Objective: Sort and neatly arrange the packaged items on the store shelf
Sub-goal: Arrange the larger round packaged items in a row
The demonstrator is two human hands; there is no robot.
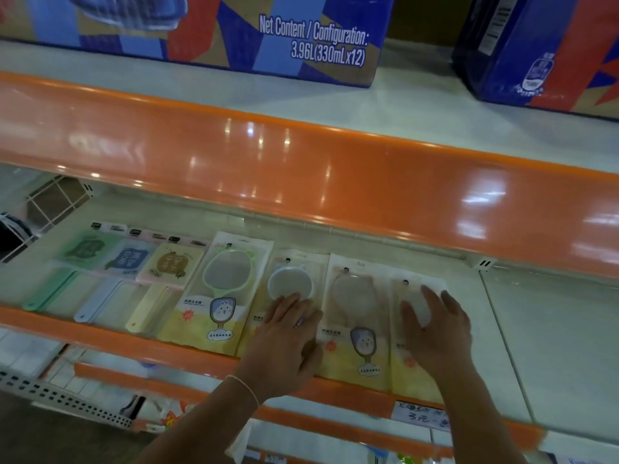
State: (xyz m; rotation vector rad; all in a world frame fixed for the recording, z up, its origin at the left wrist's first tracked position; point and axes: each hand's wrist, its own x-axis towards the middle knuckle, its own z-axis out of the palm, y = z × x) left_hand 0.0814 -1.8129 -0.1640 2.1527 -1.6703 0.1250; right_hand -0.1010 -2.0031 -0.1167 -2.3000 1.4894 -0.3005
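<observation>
Four packaged hand mirrors flat in a row on middle shelf, left hand fingers straight, pressing second pack, right hand spread flat on fourth, carton above printed "Net Content / Configuration: 3.96L(330mLx12)".

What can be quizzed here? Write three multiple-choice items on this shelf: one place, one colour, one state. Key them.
1. Where does the right hand rest?
A. in the air, touching nothing
B. on the rightmost mirror pack
C. on top of the other hand

2. What colour frames the mirror in the pack just left of the left hand?
A. red
B. black
C. green

3. How do the hands lie?
A. fingers spread flat on packs
B. clenched and empty
C. lifting a pack clear

Key: B, its palm covers the end pack of the row; C, the green mirror pack shows a pale green rim; A, both hands press flat on packs lying on the shelf.
</observation>
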